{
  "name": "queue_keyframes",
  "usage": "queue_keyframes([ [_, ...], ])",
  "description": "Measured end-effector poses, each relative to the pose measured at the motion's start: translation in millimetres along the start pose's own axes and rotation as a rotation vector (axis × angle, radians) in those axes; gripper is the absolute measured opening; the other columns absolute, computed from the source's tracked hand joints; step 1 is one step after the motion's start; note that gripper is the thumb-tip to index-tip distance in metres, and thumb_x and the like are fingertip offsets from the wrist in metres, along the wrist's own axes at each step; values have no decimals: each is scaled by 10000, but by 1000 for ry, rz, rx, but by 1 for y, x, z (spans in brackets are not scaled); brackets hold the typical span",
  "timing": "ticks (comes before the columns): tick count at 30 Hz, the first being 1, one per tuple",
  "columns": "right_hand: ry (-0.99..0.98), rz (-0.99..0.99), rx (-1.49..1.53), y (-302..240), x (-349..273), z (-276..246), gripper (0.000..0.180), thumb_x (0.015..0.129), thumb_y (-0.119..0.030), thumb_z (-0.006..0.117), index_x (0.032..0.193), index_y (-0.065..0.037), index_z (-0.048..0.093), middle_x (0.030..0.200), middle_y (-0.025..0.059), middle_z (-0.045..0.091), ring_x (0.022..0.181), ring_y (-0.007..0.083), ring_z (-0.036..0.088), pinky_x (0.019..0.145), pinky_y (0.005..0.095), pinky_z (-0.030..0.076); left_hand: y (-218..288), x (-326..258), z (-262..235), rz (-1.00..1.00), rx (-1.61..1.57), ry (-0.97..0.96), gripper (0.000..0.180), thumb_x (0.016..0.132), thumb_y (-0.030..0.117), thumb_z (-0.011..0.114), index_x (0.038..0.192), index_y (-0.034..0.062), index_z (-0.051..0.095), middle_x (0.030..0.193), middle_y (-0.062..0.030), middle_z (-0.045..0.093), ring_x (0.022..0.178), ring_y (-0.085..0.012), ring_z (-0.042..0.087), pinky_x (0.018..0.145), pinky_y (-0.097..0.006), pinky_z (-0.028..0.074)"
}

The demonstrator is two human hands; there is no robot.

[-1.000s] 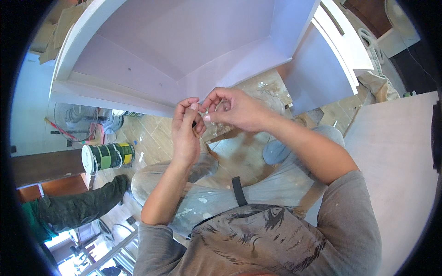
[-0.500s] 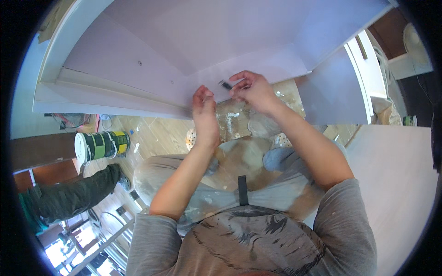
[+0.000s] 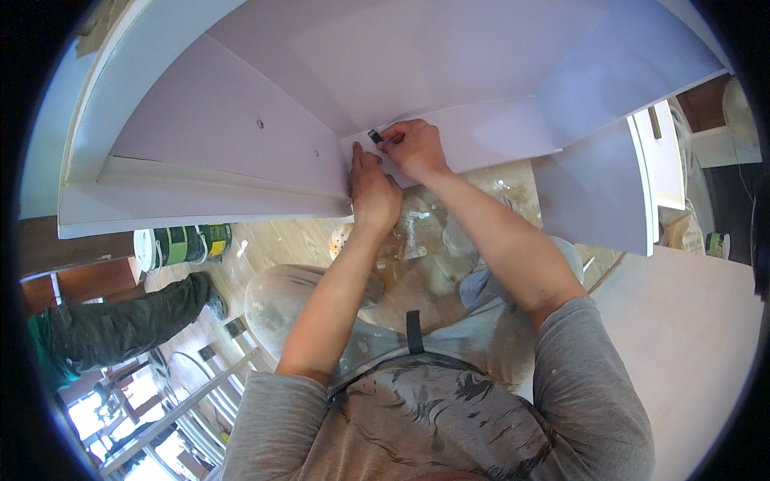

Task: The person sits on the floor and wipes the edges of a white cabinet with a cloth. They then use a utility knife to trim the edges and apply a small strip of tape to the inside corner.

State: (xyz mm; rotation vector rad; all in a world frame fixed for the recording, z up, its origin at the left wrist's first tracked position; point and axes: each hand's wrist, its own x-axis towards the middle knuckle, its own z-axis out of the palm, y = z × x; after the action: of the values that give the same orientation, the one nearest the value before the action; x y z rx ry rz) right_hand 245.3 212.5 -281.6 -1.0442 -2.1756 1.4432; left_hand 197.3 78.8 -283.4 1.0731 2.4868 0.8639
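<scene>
My right hand (image 3: 415, 150) pinches a small black piece (image 3: 374, 136) with a pale patch on one end, too small to name. It holds the piece over the cabinet's white bottom panel (image 3: 481, 140), close to the back left corner. Just in front of it, my left hand (image 3: 374, 191) lies against the panel beside the left side wall (image 3: 241, 120), its fingers stretched out and pointing into the cabinet. I see nothing in the left hand, though its palm side is hidden. Two small round metal fittings (image 3: 260, 124) sit in that side wall.
A white drawer or door panel (image 3: 597, 184) stands to the right, above a pale flat board (image 3: 682, 321). On the wooden floor at left lies a green and black bucket (image 3: 180, 246). Another person's dark-trousered leg (image 3: 136, 321) and a metal ladder-like frame (image 3: 176, 413) are beyond my left side.
My right hand has moved left and slightly inward with the black piece, down to the panel's corner. My left hand has shifted right and lower, its fingers straighter. The view has tilted slightly.
</scene>
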Motion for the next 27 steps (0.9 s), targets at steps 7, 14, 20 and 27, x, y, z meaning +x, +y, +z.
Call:
queue_keyframes([
  [7, -2, -30, 2, -2, 1, 8, 248, 806, -190, 827, 998, -33, 837, 925, 205, 790, 876, 347, 780, 867, 402, 610, -1, 7, 2, -9, 47, -4, 442, 932, -33, 529, 1369, -86, 482, 1646, -366, 310, 1519, -511, 342, 1253, -557, 319],
  [14, -48, -22, -91, -6, 4, 7, 250, 827, -186, 814, 1031, -44, 838, 973, 214, 789, 915, 352, 778, 887, 405, 610, -7, 11, 4, 4, 37, 9, 478, 936, -42, 538, 1409, -71, 475, 1623, -364, 342, 1516, -515, 341, 1245, -555, 335],
  [20, -57, -60, -151, -7, 4, 6, 261, 858, -193, 799, 1075, -52, 836, 1003, 203, 795, 917, 331, 786, 875, 384, 613, -4, 14, 4, 3, 56, -7, 558, 943, -42, 548, 1485, -76, 421, 1629, -352, 346, 1514, -506, 350, 1248, -537, 336],
  [27, -48, -172, -155, 0, 7, 9, 238, 871, -156, 766, 1065, -31, 826, 986, 219, 787, 912, 348, 783, 866, 391, 612, 0, 17, 0, -11, 16, -31, 609, 984, 3, 524, 1555, -95, 339, 1637, -346, 337, 1520, -492, 349, 1262, -517, 324],
])
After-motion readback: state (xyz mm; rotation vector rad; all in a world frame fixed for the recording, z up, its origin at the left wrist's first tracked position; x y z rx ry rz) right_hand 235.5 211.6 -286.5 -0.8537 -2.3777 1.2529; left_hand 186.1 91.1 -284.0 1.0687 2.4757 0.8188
